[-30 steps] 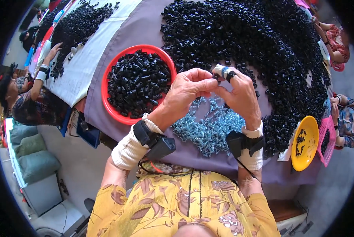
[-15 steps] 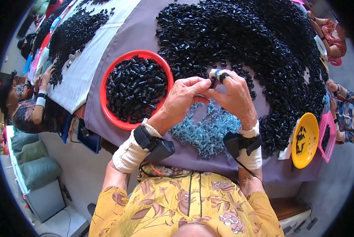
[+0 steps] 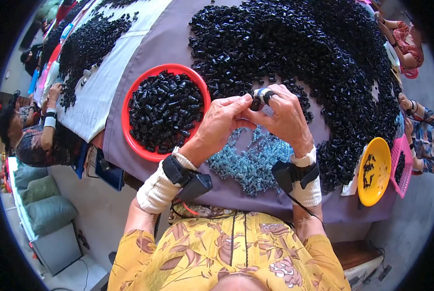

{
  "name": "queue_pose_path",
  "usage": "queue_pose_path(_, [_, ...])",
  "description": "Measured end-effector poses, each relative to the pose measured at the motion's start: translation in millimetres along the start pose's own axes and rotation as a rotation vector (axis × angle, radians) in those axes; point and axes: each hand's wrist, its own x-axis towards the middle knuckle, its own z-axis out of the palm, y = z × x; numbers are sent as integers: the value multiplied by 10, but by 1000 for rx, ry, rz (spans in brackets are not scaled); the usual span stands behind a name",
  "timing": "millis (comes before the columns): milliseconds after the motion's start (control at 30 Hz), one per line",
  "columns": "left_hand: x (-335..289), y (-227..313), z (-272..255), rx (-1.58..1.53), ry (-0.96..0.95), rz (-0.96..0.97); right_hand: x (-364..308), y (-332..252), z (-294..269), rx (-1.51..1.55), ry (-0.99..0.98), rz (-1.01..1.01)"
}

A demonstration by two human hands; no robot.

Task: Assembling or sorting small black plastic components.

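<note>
Grn sacks (image 3: pixel 51 214) & blue bin (image 3: pixel 111 178) L; pink bskt (image 3: pixel 402 187) R.

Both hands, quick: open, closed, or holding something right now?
Left hand: closed, right at a small black cylindrical piece; whether it grips it cannot be told.
Right hand: closed, holding that piece.

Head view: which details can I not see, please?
In the head view:
Small black part: partly covered by the right hand.
Red basin: floor hidden under black pieces.
Black pile: far end cut off by top edge.
Light-blue spring-like pieces: too small individually.
</note>
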Motion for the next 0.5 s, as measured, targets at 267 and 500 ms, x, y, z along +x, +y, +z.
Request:
queue_pose_path(267, [0, -35, -38, -33, 49, -31, -4, 30, 40, 52, 22, -50])
queue_pose_path(500, [-82, -31, -29, 98, -29, -24, -43, 23, 81, 68, -23, -60])
